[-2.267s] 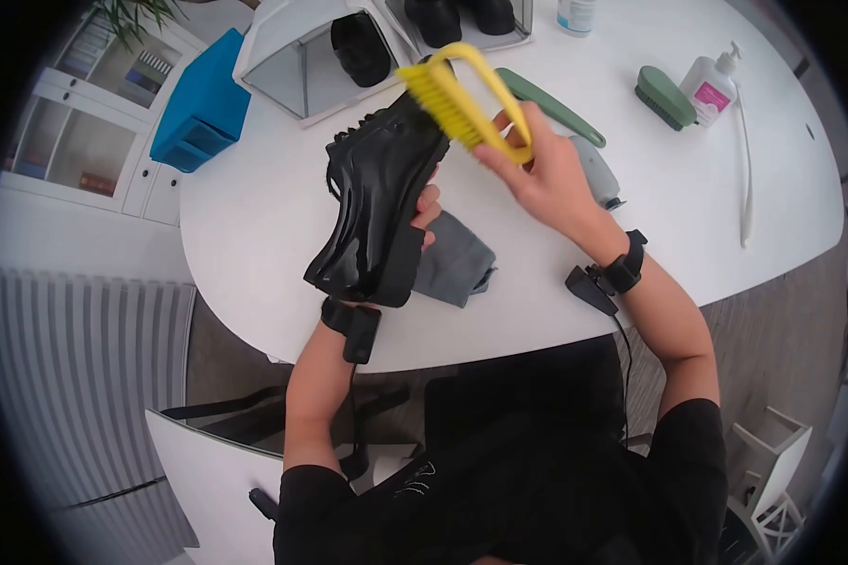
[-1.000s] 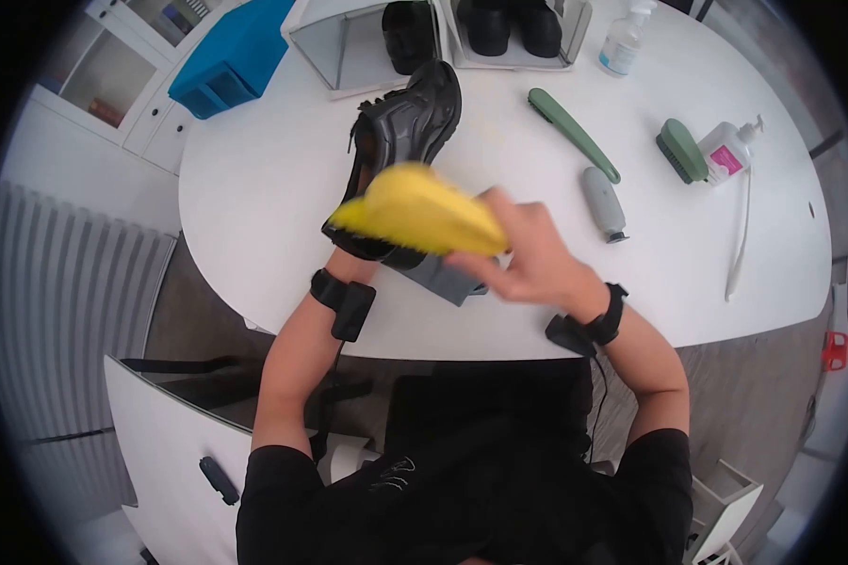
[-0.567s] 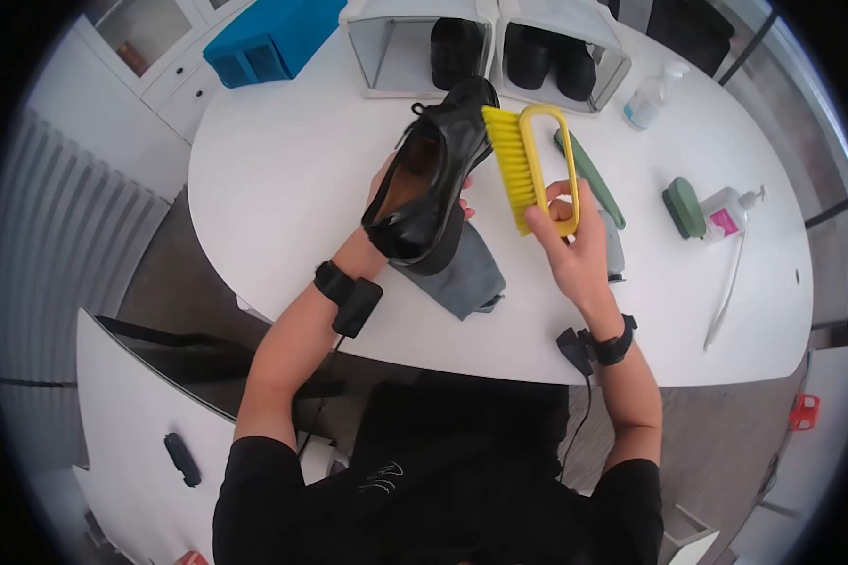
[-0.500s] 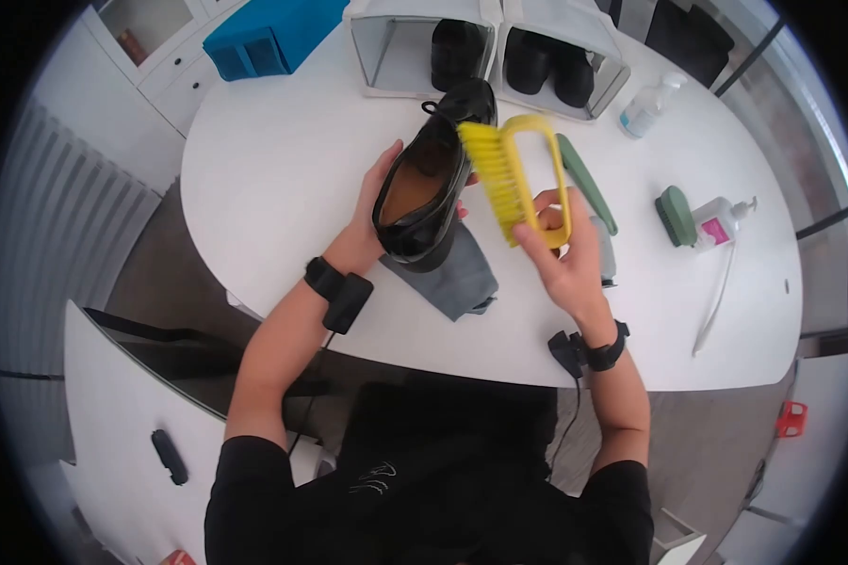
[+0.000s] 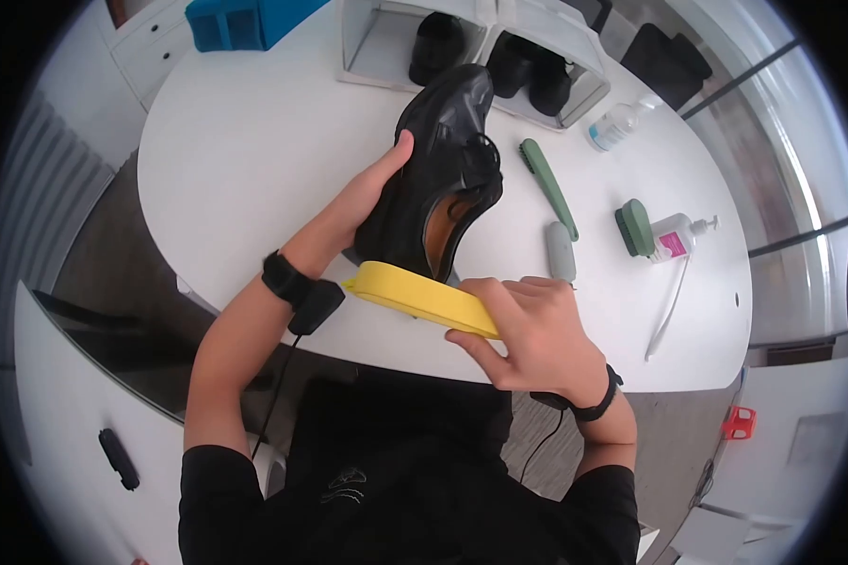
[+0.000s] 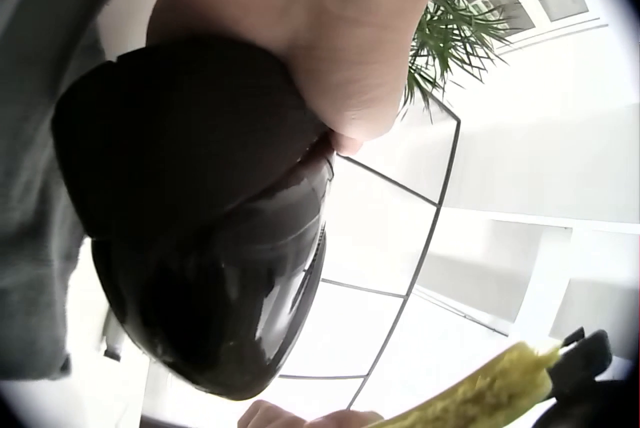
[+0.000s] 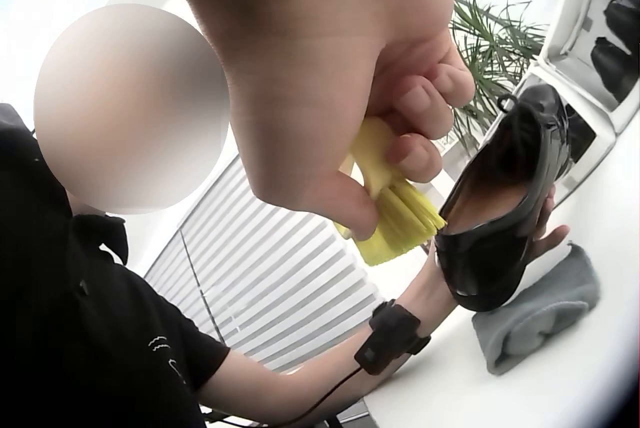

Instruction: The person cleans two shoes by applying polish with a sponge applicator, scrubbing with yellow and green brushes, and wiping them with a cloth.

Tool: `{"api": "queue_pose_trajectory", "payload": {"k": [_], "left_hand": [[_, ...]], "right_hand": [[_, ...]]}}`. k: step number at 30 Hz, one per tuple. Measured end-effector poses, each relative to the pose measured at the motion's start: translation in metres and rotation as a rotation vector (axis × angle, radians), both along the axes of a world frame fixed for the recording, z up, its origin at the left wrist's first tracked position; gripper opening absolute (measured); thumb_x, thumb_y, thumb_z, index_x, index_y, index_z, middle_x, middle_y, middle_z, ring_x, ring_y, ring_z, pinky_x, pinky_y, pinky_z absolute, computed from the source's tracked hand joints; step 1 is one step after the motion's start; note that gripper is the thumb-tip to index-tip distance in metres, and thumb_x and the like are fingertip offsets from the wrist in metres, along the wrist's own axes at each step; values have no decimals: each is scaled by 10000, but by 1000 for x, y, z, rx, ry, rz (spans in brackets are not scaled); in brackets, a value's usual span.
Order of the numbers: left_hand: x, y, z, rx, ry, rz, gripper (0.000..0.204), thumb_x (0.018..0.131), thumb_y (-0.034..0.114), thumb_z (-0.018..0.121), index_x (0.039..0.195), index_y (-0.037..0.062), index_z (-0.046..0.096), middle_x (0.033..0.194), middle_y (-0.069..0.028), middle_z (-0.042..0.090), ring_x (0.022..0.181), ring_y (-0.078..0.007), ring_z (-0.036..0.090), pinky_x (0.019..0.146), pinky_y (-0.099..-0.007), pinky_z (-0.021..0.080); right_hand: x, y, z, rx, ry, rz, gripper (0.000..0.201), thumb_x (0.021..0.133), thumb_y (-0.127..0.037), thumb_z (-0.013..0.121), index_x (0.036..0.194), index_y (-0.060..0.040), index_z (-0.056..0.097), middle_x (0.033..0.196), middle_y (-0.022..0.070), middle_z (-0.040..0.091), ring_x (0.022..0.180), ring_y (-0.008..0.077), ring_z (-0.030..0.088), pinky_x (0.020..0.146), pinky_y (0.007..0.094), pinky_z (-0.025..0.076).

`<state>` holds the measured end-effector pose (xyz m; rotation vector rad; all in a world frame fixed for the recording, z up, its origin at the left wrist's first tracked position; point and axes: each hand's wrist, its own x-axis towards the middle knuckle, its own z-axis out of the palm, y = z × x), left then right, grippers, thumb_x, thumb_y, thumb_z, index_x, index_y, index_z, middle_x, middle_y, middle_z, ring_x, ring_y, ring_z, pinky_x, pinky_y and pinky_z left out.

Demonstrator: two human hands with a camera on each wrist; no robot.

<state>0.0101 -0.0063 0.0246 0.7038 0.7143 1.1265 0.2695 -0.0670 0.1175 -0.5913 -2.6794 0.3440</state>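
My left hand [image 5: 369,188] grips a glossy black lace-up shoe [image 5: 422,184] above the table, thumb along its side. The toe points away from me and the opening, with its tan insole, faces right. In the left wrist view the thick heel [image 6: 180,138] and shiny back of the shoe are close up. My right hand [image 5: 542,330] pinches a yellow handled brush [image 5: 424,297] close by the heel end. Its yellow bristles [image 7: 400,228] point at the shoe's back in the right wrist view. A folded grey cloth [image 7: 540,313] lies under the shoe, mostly hidden in the head view.
Two white shoe boxes [image 5: 372,66] holding black shoes stand at the back. To the right lie a long green brush [image 5: 548,184], a grey device [image 5: 561,252], a small green brush [image 5: 635,226], pump bottles [image 5: 671,237] and a white stick [image 5: 667,315]. A blue holder [image 5: 231,24] stands back left.
The shoe has rolled in my left hand, its opening now facing right. My right hand has swung the brush from beside the shoe down toward the heel. The head view has shifted.
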Motion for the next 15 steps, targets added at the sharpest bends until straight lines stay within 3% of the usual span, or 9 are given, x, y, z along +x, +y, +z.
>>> {"api": "queue_pose_trajectory", "payload": {"k": [5, 8, 10, 11, 12, 14, 15], "left_hand": [[20, -8, 8, 48, -64, 48, 783, 1095, 667, 399, 1516, 20, 537, 1443, -105, 640, 1249, -181, 651, 1080, -305, 512], [16, -11, 10, 22, 143, 98, 800, 1104, 661, 381, 1549, 6, 495, 1483, -95, 605, 1320, -169, 591, 1143, -298, 435], [12, -7, 1, -12, 205, 112, 759, 1128, 608, 382, 1578, 1, 451, 1532, -80, 558, 1423, -150, 488, 1222, -301, 331], [16, -9, 1, 100, 129, 127, 780, 1118, 626, 396, 1585, 4, 451, 1552, -71, 542, 1415, -146, 490, 1213, -298, 342], [17, -9, 1, 105, 127, 132, 780, 1118, 626, 396, 1585, 4, 451, 1552, -71, 542, 1415, -146, 490, 1213, -298, 342], [15, -7, 0, 93, 163, 117, 836, 1101, 675, 368, 1569, -9, 476, 1540, -90, 553, 1392, -153, 518, 1200, -286, 360], [16, -7, 1, 94, 161, 125, 836, 1101, 675, 368, 1569, -9, 476, 1540, -90, 553, 1392, -153, 518, 1200, -286, 360]], "right_hand": [[-3, 14, 0, 41, -64, -66, 369, 895, -291, 797, 1108, -51, 613, 561, 75, 565, 492, 318, 609, 505, 404, 453], [0, 30, -1, 21, -85, -155, 397, 899, -320, 800, 1088, -39, 594, 553, 109, 576, 513, 349, 637, 511, 418, 477], [4, 49, -7, -68, 12, -357, 409, 911, -349, 799, 1081, -44, 587, 582, 136, 614, 557, 370, 674, 536, 420, 509], [7, 58, -7, -95, 53, -423, 410, 919, -367, 801, 1086, -59, 589, 626, 156, 653, 584, 374, 696, 543, 416, 521], [12, 69, -9, -90, 52, -419, 410, 919, -367, 801, 1086, -59, 589, 626, 156, 653, 584, 374, 696, 543, 416, 521], [18, 88, -14, -16, 224, -665, 417, 915, -376, 807, 1103, -71, 594, 631, 157, 656, 584, 371, 700, 542, 417, 520], [16, 87, -12, -15, 222, -658, 417, 915, -376, 807, 1103, -71, 594, 631, 157, 656, 584, 371, 700, 542, 417, 520]]}}
